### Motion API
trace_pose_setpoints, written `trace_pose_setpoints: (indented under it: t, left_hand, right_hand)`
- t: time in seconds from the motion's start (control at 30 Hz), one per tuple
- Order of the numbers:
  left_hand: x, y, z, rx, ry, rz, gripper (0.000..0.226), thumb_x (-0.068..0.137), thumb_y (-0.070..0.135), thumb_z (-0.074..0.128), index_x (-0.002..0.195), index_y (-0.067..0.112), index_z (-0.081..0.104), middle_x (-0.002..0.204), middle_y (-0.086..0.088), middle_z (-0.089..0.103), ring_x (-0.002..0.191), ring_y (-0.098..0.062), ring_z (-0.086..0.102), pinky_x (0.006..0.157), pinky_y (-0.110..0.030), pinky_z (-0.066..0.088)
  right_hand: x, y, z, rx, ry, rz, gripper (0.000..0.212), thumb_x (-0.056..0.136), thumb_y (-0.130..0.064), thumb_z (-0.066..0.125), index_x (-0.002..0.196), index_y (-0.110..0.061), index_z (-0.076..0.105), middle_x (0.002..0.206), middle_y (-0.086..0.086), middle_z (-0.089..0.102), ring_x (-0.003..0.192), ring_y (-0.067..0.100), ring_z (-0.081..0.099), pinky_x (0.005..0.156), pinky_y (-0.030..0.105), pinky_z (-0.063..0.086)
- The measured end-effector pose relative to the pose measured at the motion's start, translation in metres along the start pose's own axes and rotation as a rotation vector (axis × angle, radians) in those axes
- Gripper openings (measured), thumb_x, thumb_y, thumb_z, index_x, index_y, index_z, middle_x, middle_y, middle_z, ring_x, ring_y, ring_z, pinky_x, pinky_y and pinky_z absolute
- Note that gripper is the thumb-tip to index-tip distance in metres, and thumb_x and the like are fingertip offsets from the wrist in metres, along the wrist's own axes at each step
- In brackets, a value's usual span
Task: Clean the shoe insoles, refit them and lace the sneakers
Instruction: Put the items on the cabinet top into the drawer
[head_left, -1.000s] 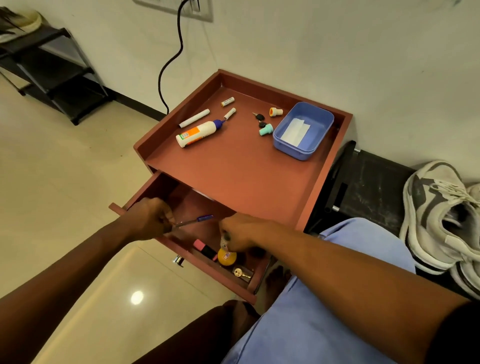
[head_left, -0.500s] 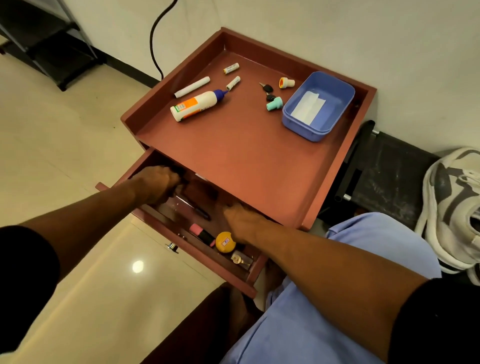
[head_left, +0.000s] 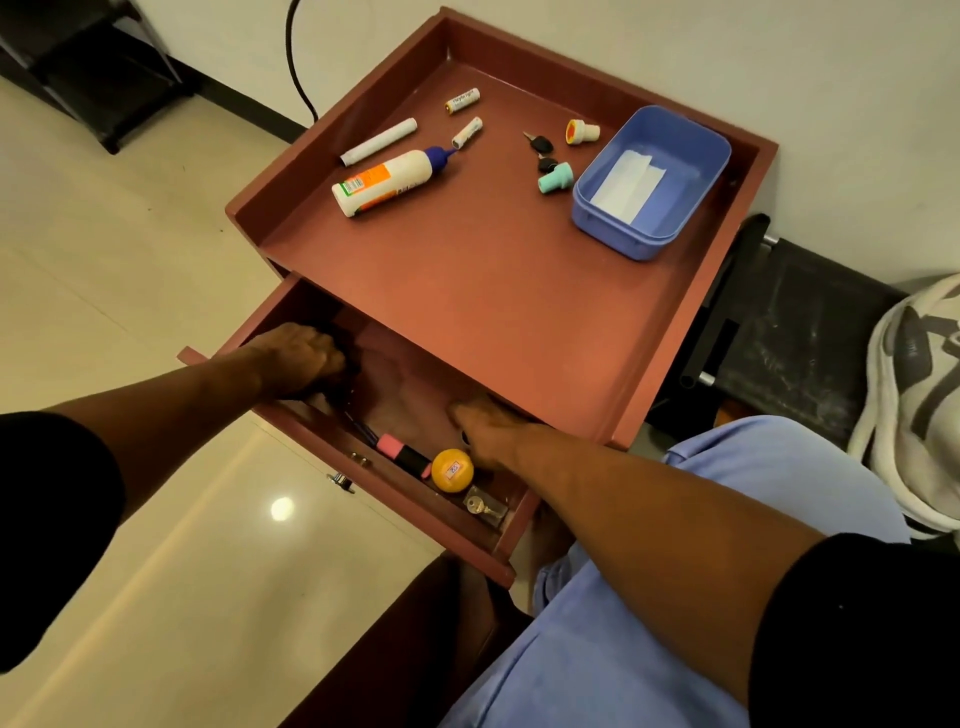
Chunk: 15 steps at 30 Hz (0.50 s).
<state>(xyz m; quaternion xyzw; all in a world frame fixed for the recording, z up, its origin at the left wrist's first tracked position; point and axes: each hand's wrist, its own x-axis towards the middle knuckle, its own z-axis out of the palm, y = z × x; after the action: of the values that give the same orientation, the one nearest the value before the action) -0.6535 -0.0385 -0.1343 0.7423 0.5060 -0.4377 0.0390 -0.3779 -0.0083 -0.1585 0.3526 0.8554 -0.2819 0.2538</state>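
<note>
Rummaging in the open drawer (head_left: 470, 538), the left hand (head_left: 298, 358) is curling at nine o'clock, contents unclear; the right hand (head_left: 488, 428) is reaching under, grip hidden. Sneakers (head_left: 914, 395) are waiting at three o'clock; cleaning seemingly is not starting yet.

We record even indoor light, a bright glare spot on the floor (head_left: 282, 508), deep drawer (head_left: 395, 410) shadow, wide-angle edge bending.
</note>
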Motion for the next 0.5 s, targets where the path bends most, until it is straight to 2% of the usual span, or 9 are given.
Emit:
trace_pose_setpoints:
  t: [0.07, 0.17, 0.27, 0.37, 0.5]
  left_hand:
    - [0.001, 0.000, 0.001, -0.020, -0.014, -0.001, 0.042, 0.106, 0.033, 0.046, 0.146, 0.024, 0.044, 0.144, 0.000, 0.050, 0.133, -0.018, 0.048, 0.112, -0.029, 0.036]
    - [0.003, 0.001, 0.005, -0.090, -0.040, -0.012, 0.047, 0.102, 0.039, 0.053, 0.146, 0.024, 0.044, 0.144, -0.001, 0.051, 0.132, -0.018, 0.050, 0.110, -0.029, 0.038]
    - [0.005, 0.001, 0.007, -0.150, -0.075, -0.028, 0.050, 0.101, 0.038, 0.057, 0.147, 0.025, 0.044, 0.144, -0.001, 0.051, 0.132, -0.019, 0.050, 0.111, -0.029, 0.039]
    - [0.008, 0.003, 0.012, -0.238, -0.055, -0.056, 0.045, 0.101, 0.034, 0.057, 0.145, 0.024, 0.046, 0.142, -0.001, 0.053, 0.131, -0.019, 0.052, 0.111, -0.030, 0.041]
    - [0.007, 0.009, 0.016, -0.459, -0.032, -0.058, 0.034, 0.100, 0.027, 0.061, 0.134, 0.023, 0.058, 0.135, -0.001, 0.058, 0.122, -0.017, 0.057, 0.103, -0.027, 0.047]
  right_hand:
    - [0.008, 0.000, 0.005, 0.020, 0.015, 0.017, 0.030, 0.088, -0.003, 0.062, 0.102, -0.015, 0.039, 0.116, 0.016, 0.051, 0.089, 0.028, 0.048, 0.073, 0.031, 0.036]
    - [0.005, -0.003, 0.000, 0.029, -0.009, 0.012, 0.032, 0.088, -0.004, 0.065, 0.114, -0.011, 0.050, 0.120, 0.017, 0.053, 0.094, 0.031, 0.055, 0.075, 0.031, 0.042]
    - [0.000, -0.002, -0.004, 0.009, -0.044, 0.031, 0.038, 0.089, -0.005, 0.066, 0.125, -0.007, 0.052, 0.123, 0.019, 0.056, 0.101, 0.033, 0.059, 0.076, 0.032, 0.043]
    - [-0.005, -0.004, -0.008, -0.042, -0.117, 0.069, 0.034, 0.089, -0.005, 0.066, 0.122, -0.005, 0.058, 0.121, 0.018, 0.060, 0.103, 0.032, 0.063, 0.075, 0.030, 0.044]
    - [-0.014, -0.008, -0.012, -0.153, -0.232, 0.119, 0.030, 0.085, -0.004, 0.076, 0.113, -0.004, 0.067, 0.101, 0.014, 0.065, 0.100, 0.028, 0.069, 0.070, 0.026, 0.048]
